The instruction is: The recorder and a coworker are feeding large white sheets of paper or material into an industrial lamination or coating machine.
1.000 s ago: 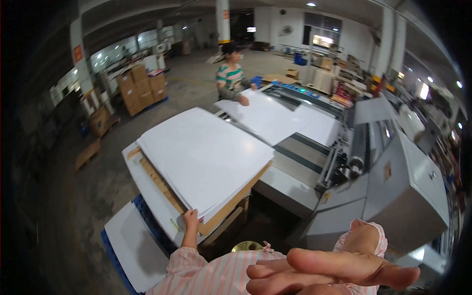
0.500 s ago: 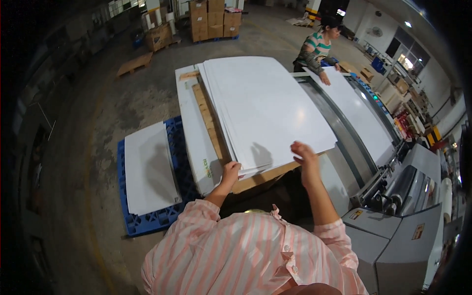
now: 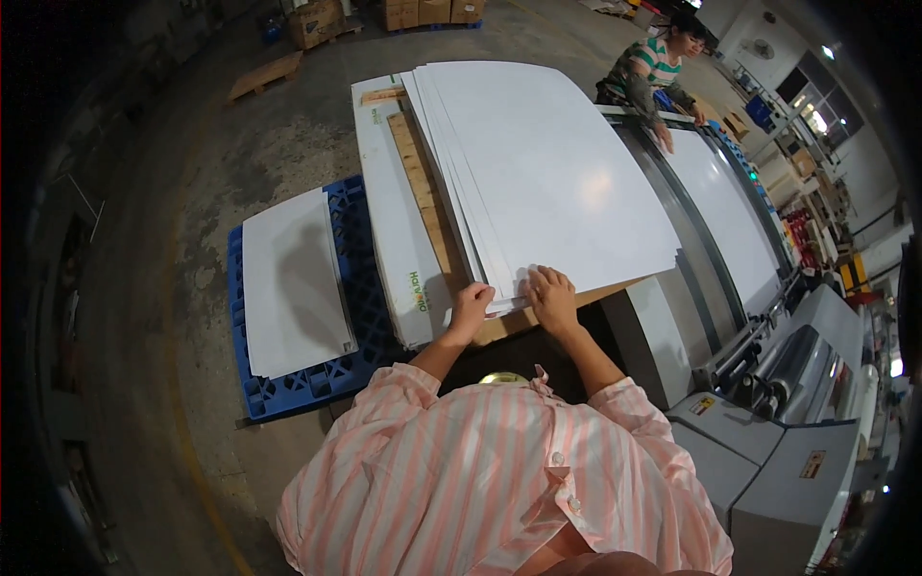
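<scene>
A stack of large white sheets lies in front of me, the layers slightly fanned along its left edge. At its near left corner my left hand is closed, pinching the edges of some sheets between thumb and fingers. My right hand rests a short way to the right at the near edge. Its bent fingers lie on the top sheet; I cannot see anything gripped in them. A wooden strip and a white wrapped slab lie along the stack's left side.
To the left, a smaller stack of white sheets sits on a blue pallet. A grey machine with rollers stands at right. Beyond the stack, a co-worker reaches over a white sheet on the machine bed. Cartons stand far back.
My right hand has come down and left from the air onto the near edge of the stack. My left hand keeps its pinch at the corner. The view has tilted down.
</scene>
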Action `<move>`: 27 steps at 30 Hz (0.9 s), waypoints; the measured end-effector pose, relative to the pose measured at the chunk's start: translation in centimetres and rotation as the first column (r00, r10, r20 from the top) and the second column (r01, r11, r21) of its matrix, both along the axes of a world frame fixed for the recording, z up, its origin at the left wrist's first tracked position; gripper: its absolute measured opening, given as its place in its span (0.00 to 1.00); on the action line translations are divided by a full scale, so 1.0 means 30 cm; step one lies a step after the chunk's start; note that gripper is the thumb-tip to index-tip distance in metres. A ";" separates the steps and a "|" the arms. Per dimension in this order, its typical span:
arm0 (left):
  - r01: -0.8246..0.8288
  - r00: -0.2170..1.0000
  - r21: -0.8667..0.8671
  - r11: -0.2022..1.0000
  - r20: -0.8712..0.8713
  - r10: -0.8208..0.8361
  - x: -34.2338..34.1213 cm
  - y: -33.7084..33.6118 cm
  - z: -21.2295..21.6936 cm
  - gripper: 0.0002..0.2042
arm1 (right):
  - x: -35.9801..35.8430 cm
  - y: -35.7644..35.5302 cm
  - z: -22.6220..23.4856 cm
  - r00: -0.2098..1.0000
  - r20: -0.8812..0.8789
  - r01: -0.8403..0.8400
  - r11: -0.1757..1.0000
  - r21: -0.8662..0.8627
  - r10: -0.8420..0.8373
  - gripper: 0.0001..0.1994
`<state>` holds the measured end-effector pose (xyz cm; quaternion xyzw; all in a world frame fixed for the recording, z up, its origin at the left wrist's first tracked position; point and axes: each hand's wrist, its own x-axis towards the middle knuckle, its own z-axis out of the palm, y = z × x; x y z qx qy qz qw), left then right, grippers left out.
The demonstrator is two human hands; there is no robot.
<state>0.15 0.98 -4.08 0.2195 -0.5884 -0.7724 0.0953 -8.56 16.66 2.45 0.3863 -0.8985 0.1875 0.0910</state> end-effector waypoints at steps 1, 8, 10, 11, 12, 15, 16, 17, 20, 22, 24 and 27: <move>0.008 1.000 0.007 1.000 0.005 -0.008 -0.003 -0.001 0.001 0.08 | 0.020 0.001 0.016 0.998 0.039 -0.041 0.998 -0.057 0.043 0.18; 0.102 0.994 -0.085 0.991 -0.025 -0.105 0.024 -0.005 0.052 0.20 | 0.138 -0.074 0.095 0.968 -0.132 -0.218 0.976 -0.025 0.213 0.21; 0.087 0.995 -0.019 0.996 -0.056 -0.088 0.021 -0.003 0.049 0.21 | 0.114 -0.099 0.075 0.932 -0.286 -0.218 0.975 0.043 0.221 0.22; 0.072 0.994 0.037 0.997 -0.090 -0.068 0.021 0.002 0.055 0.22 | 0.110 -0.095 0.066 0.932 -0.278 -0.227 0.972 0.060 0.235 0.22; 0.097 0.992 -0.056 0.994 -0.076 -0.101 0.025 -0.005 0.059 0.22 | 0.110 -0.092 0.057 0.947 -0.248 -0.206 0.978 0.025 0.206 0.21; 0.125 0.991 -0.030 0.992 -0.041 -0.126 0.032 -0.017 0.050 0.20 | 0.122 -0.091 0.026 0.959 -0.204 -0.194 0.981 0.026 0.195 0.16; 0.134 0.989 0.087 0.987 -0.082 -0.127 0.032 -0.014 0.054 0.19 | 0.127 -0.085 0.018 0.972 -0.187 -0.139 0.990 0.026 0.142 0.15; 0.118 0.991 0.108 0.987 -0.080 -0.109 0.037 -0.006 0.057 0.19 | 0.130 -0.076 0.011 0.981 -0.171 -0.083 0.996 0.028 0.087 0.14; 0.072 0.988 0.254 0.965 -0.150 -0.034 0.048 -0.015 0.072 0.26 | 0.124 -0.060 0.012 0.992 -0.115 -0.053 0.997 0.051 0.058 0.11; 0.027 0.987 0.380 0.925 -0.159 0.036 0.059 -0.016 0.091 0.26 | 0.121 -0.071 0.029 0.996 -0.085 -0.029 0.999 0.017 0.031 0.10; -0.065 0.983 0.519 0.853 -0.114 0.144 0.063 -0.025 0.123 0.27 | 0.121 -0.096 0.065 0.999 0.012 -0.040 0.999 -0.013 0.040 0.11; 0.098 0.975 0.590 0.801 -0.219 0.042 0.051 -0.060 0.097 0.27 | 0.144 -0.151 0.151 0.992 0.121 -0.025 1.000 0.001 0.025 0.14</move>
